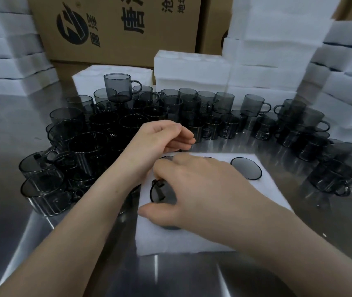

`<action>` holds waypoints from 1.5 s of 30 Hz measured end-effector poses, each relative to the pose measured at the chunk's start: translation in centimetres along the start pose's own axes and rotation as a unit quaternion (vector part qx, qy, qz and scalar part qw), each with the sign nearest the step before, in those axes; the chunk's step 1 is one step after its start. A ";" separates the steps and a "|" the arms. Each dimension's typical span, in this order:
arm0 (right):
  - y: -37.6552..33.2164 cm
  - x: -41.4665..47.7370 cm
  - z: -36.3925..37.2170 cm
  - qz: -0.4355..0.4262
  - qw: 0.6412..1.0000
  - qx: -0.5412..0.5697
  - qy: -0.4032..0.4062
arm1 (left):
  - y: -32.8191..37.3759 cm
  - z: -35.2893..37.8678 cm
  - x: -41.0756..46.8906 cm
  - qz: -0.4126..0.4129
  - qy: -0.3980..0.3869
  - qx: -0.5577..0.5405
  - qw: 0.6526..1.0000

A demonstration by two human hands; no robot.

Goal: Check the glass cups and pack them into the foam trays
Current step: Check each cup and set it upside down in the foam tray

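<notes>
at frame centre, on the foam tray [194,239]: right hand [205,189] spread over a glass cup [160,192] seated in a pocket, apparently pressing it home. left hand [162,140] just above, loosely curled, empty. cup upright, long axis vertical, handle toward upper left.

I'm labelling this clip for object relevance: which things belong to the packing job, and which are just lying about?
Job: smoky glass cups; foam tray in front; cup in the tray; right hand; left hand.
Lying about: cardboard boxes; stacked foam; steel table.
</notes>
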State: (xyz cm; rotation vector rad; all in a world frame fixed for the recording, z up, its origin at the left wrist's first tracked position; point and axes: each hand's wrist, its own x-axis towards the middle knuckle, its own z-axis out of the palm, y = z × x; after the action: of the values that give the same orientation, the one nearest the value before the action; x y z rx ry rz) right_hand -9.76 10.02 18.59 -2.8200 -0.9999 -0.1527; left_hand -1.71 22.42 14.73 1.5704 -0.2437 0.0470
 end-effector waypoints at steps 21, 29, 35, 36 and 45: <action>0.8 -0.8 3.7 -0.029 0.996 0.056 -0.071 | 0.0 0.6 -0.3 0.053 -0.010 0.126 0.991; 3.1 1.2 -1.7 0.024 0.935 0.294 0.195 | -0.2 1.3 -0.5 0.093 0.005 0.241 0.966; 4.5 12.1 -3.5 0.028 0.967 0.198 0.160 | -0.2 1.7 -0.8 0.110 0.001 0.307 0.945; 4.8 13.7 -3.3 0.035 0.974 0.183 0.131 | -0.3 1.6 -0.8 0.112 -0.002 0.307 0.945; 5.2 20.4 -1.5 0.154 0.950 0.256 0.084 | 0.0 1.7 -1.0 0.100 -0.008 0.274 0.956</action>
State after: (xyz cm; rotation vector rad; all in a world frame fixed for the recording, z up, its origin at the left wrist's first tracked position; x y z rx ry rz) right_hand 9.23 18.36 22.42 -2.3903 -0.4627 -0.0799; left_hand -2.94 20.88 14.55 2.0937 -0.4292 0.2803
